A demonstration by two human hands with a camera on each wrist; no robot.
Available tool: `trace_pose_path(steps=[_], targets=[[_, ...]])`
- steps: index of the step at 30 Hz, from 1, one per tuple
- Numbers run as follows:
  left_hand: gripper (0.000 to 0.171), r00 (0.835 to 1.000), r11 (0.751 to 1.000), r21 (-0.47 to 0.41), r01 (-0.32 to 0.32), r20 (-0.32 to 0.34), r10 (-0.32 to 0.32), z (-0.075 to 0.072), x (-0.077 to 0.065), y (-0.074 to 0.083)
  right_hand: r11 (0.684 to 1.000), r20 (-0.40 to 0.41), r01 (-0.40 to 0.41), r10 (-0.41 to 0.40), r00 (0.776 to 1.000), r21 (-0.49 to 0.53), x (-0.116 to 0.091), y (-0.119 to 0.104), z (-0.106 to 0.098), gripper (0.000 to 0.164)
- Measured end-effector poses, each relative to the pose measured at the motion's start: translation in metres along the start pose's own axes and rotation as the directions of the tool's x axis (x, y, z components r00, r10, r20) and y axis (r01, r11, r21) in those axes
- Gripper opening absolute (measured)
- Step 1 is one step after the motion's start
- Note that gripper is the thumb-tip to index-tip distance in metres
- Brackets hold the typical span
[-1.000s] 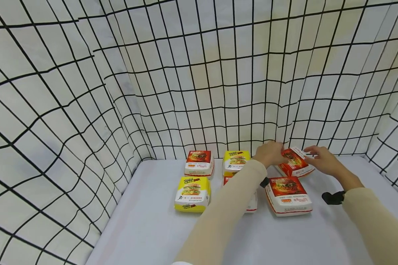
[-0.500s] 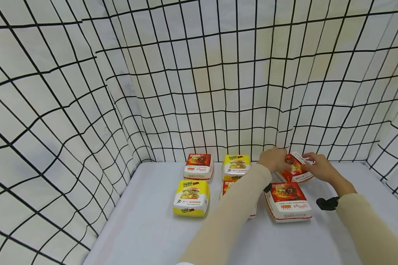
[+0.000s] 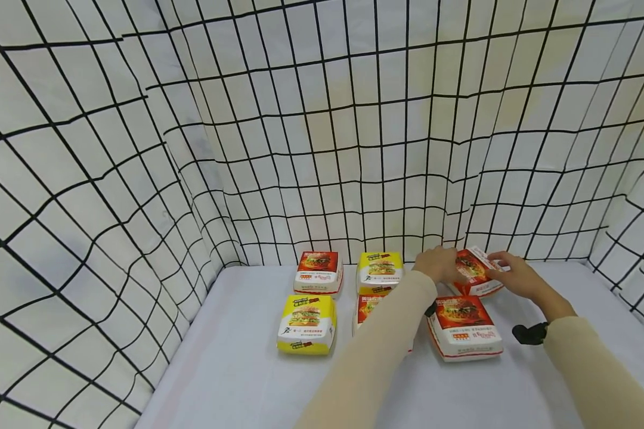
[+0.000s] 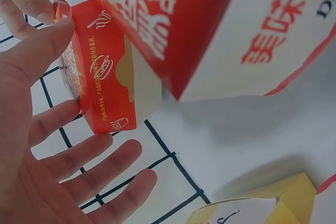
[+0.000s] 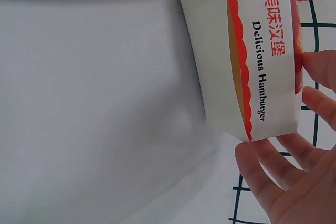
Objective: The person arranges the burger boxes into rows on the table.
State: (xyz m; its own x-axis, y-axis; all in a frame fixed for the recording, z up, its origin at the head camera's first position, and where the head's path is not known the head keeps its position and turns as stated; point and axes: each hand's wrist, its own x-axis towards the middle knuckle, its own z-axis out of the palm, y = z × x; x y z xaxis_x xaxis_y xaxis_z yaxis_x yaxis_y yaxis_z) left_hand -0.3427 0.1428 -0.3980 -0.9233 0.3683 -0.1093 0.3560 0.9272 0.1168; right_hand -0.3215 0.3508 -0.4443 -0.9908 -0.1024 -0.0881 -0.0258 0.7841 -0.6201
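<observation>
A red and white hamburger box (image 3: 473, 269) sits turned at an angle at the back right, between my two hands. My left hand (image 3: 436, 264) holds its left side; in the left wrist view the thumb (image 4: 50, 38) lies at the top edge and the other fingers spread along the side. My right hand (image 3: 519, 277) holds the opposite side, with its thumb (image 5: 321, 67) on the top edge and fingertips at the lower corner. The box's lid is down. Just in front of it stands another red and white hamburger box (image 3: 464, 328), with neither hand on it.
To the left stand a red and white box (image 3: 318, 272), a yellow box (image 3: 380, 271) behind my left forearm, and a nearer yellow box (image 3: 307, 325). The left sleeve partly hides another red box (image 3: 366, 308). Black-grid netting (image 3: 322, 149) borders the white table (image 3: 236, 363).
My right hand has shifted slightly left, with its thumb farther onto the box top. The left hand stays on the box's left side. The head view has tilted slightly; the other boxes have not moved.
</observation>
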Motion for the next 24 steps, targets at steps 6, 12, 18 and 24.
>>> trace_pose_path(steps=[6,12,18,24], targets=[[0.072,1.0,1.0,0.011,-0.002,-0.009,0.002,0.0038,0.0014,0.0019,0.998,0.02,-0.037,0.037,0.999,0.041,-0.0012,0.0021,0.0006,0.064],[0.085,1.0,0.999,0.034,0.011,0.001,-0.011,0.0073,0.0024,0.0013,0.997,0.023,-0.047,0.046,0.999,0.067,-0.0019,-0.0004,0.0031,0.065],[0.087,1.0,1.0,0.019,0.013,-0.01,-0.013,0.0088,0.0042,0.0018,0.997,0.021,-0.039,0.038,0.999,0.065,-0.0029,-0.0003,0.0032,0.065],[0.087,1.0,1.0,-0.024,0.009,-0.017,-0.01,0.0102,0.0049,0.0004,0.994,0.024,-0.035,0.033,0.999,0.107,-0.0029,0.008,0.0053,0.07]])
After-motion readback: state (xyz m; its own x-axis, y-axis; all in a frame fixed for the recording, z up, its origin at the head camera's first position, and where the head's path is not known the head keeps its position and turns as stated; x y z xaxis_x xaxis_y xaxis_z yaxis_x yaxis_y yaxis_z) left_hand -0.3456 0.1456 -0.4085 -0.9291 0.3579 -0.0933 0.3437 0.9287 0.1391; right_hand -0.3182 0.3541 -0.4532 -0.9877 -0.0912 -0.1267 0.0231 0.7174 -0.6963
